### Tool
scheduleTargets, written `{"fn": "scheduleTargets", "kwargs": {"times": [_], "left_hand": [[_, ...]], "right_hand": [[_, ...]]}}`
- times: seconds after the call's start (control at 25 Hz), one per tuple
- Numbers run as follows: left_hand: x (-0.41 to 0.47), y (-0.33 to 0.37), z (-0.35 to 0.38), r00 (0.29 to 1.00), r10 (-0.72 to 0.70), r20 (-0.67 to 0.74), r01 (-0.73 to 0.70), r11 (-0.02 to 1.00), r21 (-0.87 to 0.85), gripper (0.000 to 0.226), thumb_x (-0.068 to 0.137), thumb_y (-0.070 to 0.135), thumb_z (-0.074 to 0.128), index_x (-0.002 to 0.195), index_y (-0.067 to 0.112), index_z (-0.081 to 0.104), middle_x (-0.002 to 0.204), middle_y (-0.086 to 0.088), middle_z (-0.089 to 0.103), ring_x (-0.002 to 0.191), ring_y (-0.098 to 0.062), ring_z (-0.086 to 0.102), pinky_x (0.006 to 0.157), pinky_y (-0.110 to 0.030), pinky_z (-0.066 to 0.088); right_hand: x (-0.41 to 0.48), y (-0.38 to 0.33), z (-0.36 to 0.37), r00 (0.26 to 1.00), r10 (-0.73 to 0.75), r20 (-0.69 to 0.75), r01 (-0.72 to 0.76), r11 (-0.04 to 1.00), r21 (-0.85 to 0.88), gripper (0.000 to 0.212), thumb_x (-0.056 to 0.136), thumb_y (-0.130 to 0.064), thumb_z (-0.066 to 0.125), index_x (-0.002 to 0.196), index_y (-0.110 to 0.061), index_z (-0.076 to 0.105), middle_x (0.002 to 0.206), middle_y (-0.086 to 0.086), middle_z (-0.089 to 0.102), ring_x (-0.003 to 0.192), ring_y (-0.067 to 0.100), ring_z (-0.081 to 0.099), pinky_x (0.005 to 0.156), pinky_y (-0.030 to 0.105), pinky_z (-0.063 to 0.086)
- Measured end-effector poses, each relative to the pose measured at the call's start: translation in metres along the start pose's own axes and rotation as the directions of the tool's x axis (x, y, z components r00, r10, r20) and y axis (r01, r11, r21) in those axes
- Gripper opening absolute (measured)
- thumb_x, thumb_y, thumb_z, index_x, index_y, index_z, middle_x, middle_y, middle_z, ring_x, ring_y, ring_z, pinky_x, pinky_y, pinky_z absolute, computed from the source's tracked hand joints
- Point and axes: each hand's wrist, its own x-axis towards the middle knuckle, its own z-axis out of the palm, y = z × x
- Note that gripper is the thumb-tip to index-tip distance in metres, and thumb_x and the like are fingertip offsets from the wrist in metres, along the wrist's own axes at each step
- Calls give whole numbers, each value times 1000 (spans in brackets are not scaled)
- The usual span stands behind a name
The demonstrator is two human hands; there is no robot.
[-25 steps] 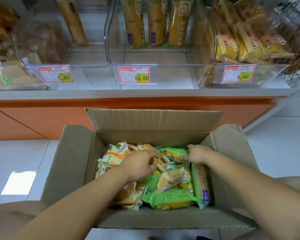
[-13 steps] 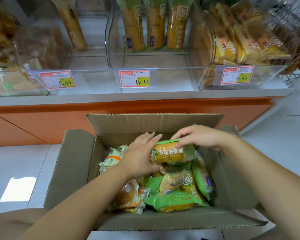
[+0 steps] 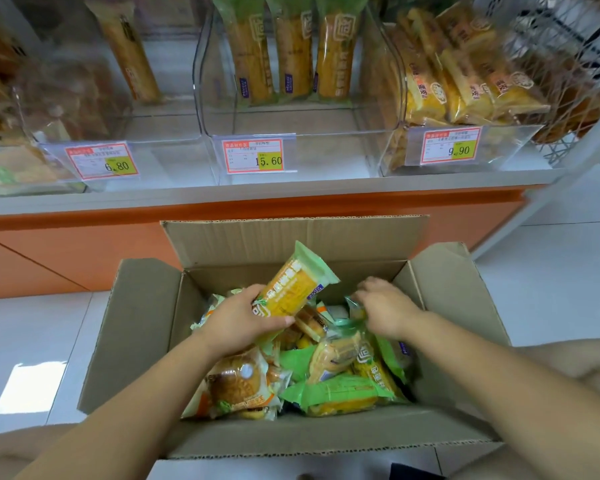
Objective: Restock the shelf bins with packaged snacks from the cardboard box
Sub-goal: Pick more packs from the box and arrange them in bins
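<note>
Right, fingers first: the left hand's fingers (image 3: 274, 321) are wrapped round the lower end of a green-and-yellow bread pack (image 3: 296, 289), thumb across its front, the pack tilted up and clear of the heap. The left hand (image 3: 239, 320) holds it just above the open cardboard box (image 3: 146, 323). On the other side, the right hand's fingers (image 3: 364, 289) curl down onto a green wrapper (image 3: 355, 306) at the far end of the box; whether the right hand (image 3: 387, 308) has a grip on it cannot be told.

Outward now. The box holds plenty: several more green packs (image 3: 336, 393) and a round bun pack (image 3: 239, 379) lie jumbled inside. Up on the shelf, the middle bin (image 3: 326, 157), tagged 15.60, has three matching packs (image 3: 291, 53) standing at the back and a bare front. So, by the look of it, early days: one pack lifted, none of this load placed, most of the box left to go.
</note>
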Motion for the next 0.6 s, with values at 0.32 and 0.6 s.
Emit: {"fn": "scheduleTargets", "kwargs": {"times": [0.32,0.6], "left_hand": [[-4,-3,2,998,-65,11,63,990,122,63,65,69,74,107,25,56,95,10,65,86,-6,62,73,-27,51],[-8,21,-2,993,-30,114,34,999,-34,67,69,58,79,115,21,48,101,7,63,89,-7,63,72,-24,51]], "right_hand": [[-9,-15,12,999,-34,-9,34,999,42,57,79,-22,68,132,-20,48,131,3,52,126,24,47,117,46,21],[-59,-1,-72,955,103,-278,106,756,646,57,64,-22,88,104,-32,50,107,-17,52,93,9,57,78,26,48]]}}
